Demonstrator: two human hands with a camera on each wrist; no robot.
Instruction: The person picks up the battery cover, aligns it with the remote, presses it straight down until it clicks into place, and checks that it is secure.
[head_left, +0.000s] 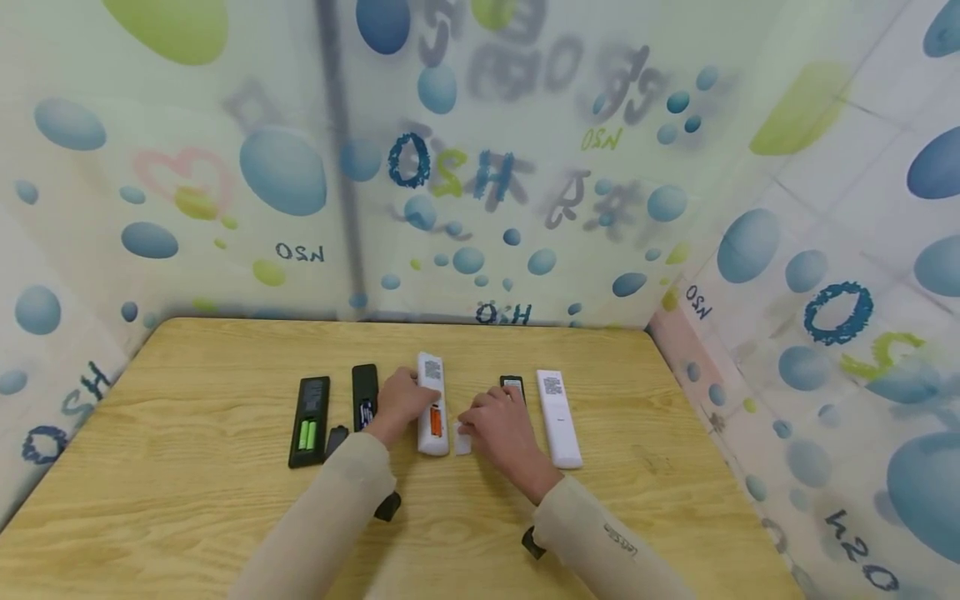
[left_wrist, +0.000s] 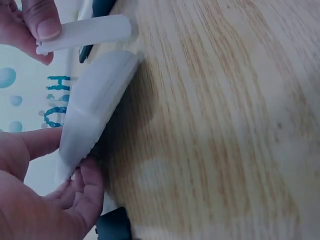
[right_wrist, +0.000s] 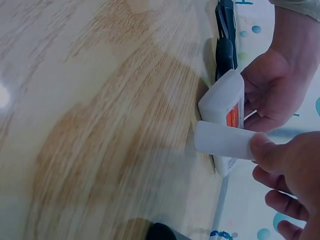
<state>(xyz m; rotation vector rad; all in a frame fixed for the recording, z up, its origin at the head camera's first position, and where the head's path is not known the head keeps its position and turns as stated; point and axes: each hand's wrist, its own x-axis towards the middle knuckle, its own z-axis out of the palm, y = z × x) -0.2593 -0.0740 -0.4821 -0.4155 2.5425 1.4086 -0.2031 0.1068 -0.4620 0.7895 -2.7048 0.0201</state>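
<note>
Your left hand (head_left: 401, 404) grips the white remote (head_left: 432, 445) near the middle of the bench (head_left: 187, 433), orange batteries (head_left: 436, 421) exposed; your right hand (head_left: 501, 427) pinches a white cover (right_wrist: 222, 139) at one end. Risk: end-only pinch could let the cover pivot; slack left grip, remote may shift.

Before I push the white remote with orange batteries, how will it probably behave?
The white remote is probably stiff, because it looks like moulded plastic. It would likely slide rather than roll, being long and broad. The orange batteries lie uncovered, so strong tilting might loosen them.
</note>
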